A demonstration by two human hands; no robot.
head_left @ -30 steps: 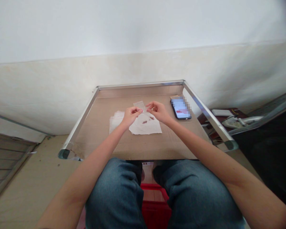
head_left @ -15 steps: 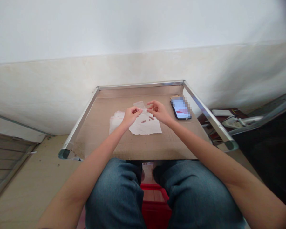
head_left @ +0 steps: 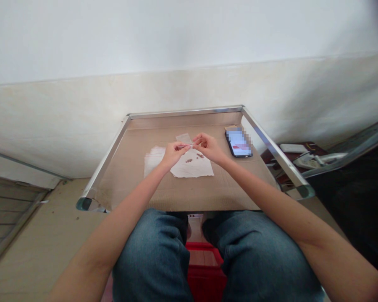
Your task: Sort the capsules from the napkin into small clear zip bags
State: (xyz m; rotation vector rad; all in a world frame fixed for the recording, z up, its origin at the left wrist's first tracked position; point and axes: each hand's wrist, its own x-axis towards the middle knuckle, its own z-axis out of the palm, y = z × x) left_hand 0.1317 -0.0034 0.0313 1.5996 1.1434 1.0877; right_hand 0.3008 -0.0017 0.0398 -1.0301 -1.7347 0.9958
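My left hand (head_left: 173,152) is closed in a pinch on a small clear plastic bag (head_left: 186,145), which shows as a thin strip with a pinkish edge. At its other end, the thumb and index finger of my right hand (head_left: 208,147) pinch the same bag. Both hands hover over a white sheet of paper (head_left: 192,170). Several small reddish-brown pieces (head_left: 189,160) lie on that paper, just below my fingers. To the left sits a stack of thin whitish bags (head_left: 153,158) with pinkish lines. Behind the hands lies another clear piece of plastic (head_left: 183,137).
A phone (head_left: 238,142) with a lit screen lies at the right of the cardboard-covered table (head_left: 119,184). A raised metal frame (head_left: 185,111) borders the table's sides and back, close to the wall. Cables and a white device (head_left: 305,161) stand at the right.
My right hand has moved slightly left, so the fingertips of both hands are closer together along the bag. The pieces, the paper and the phone stay where they were.
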